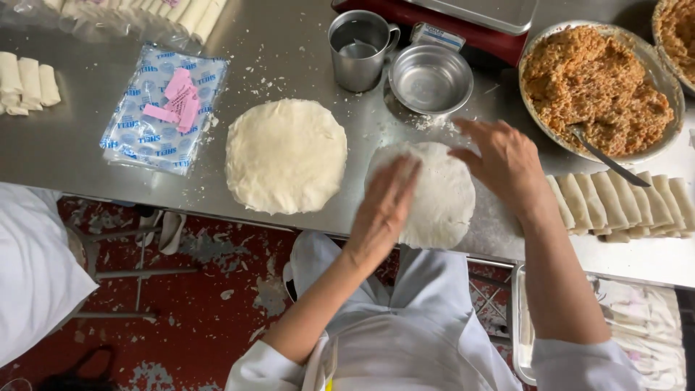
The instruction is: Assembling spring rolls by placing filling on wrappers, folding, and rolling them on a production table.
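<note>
At the near edge of the steel table, just in front of the person, lies a single round wrapper, thin, white and flat, with no filling on it yet. The left hand rests at its seven o'clock side, open with fingers straight and together, the fingertips pressing on the sheet. The right hand sits at its two o'clock edge, fingers spread and loosely curved, touching or just above the rim; neither hand grips anything. Judging by how things lie, this sheet is laid out but not filled or rolled, while a good deal is already done: a row of finished rolls lines up at three o'clock from the wrapper, just beside the right wrist. A stack of wrappers waits at nine o'clock, near but apart. Toward two o'clock stands a large metal pan of filling, brownish and crumbly, with a spoon in it. At twelve o'clock sit an empty steel bowl and a metal mug. Farther out at ten o'clock lies a plastic packet with pink slips on it, and more rolls rest at the far left edge.
</note>
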